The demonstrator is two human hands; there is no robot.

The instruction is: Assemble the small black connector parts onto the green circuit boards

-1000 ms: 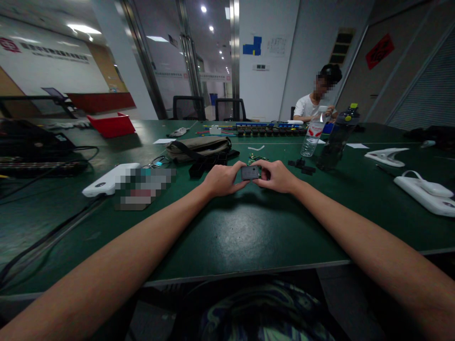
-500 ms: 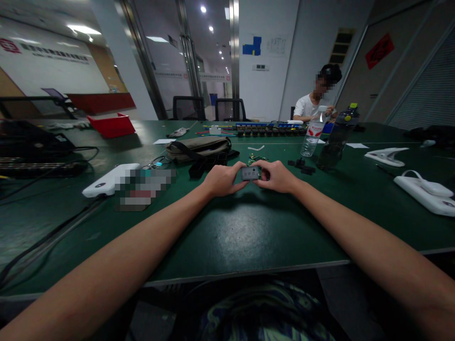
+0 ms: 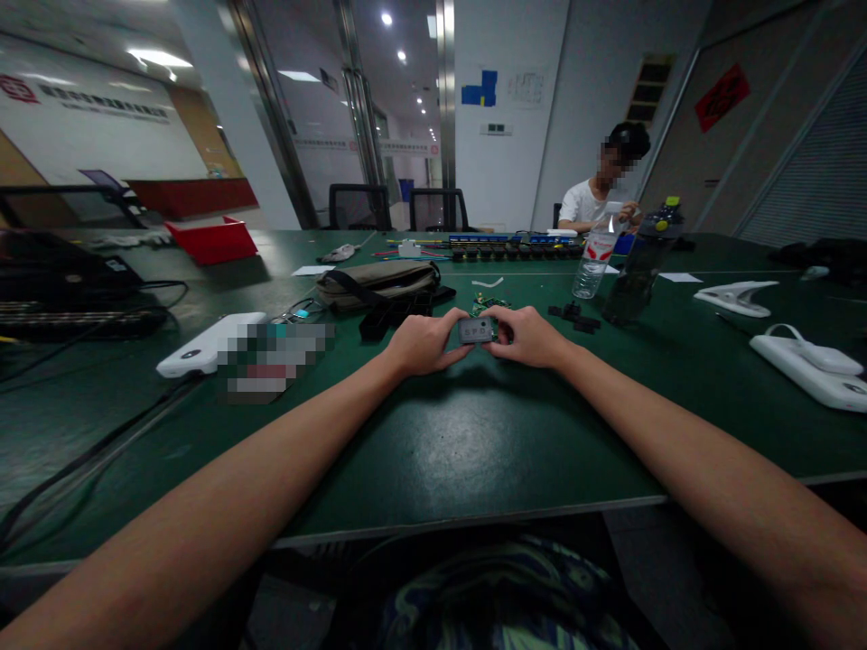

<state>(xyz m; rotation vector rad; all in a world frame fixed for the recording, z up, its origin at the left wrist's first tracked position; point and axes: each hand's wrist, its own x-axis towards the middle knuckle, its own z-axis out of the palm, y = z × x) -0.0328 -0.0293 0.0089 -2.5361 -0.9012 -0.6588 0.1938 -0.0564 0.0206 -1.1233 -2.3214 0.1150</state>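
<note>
Between my two hands is a small dark grey plastic case [image 3: 475, 331] with pale lettering on its face. My left hand [image 3: 426, 343] pinches its left side, thumb below and index finger on top. The right side is gripped the same way by my right hand [image 3: 525, 338]. Just behind the case lie small green circuit boards [image 3: 489, 305], partly hidden by my fingers. Black plastic parts [image 3: 574, 316] rest to the right of my right hand. Left of my hands sits a black open tray [image 3: 389, 318].
A fabric bag [image 3: 379, 282] lies behind the tray. White power banks [image 3: 209, 345] stand left and right, the left one with cables. A water bottle [image 3: 593, 262] and a dark bottle [image 3: 643, 266] stand at right. Across the table sits a person [image 3: 589, 203].
</note>
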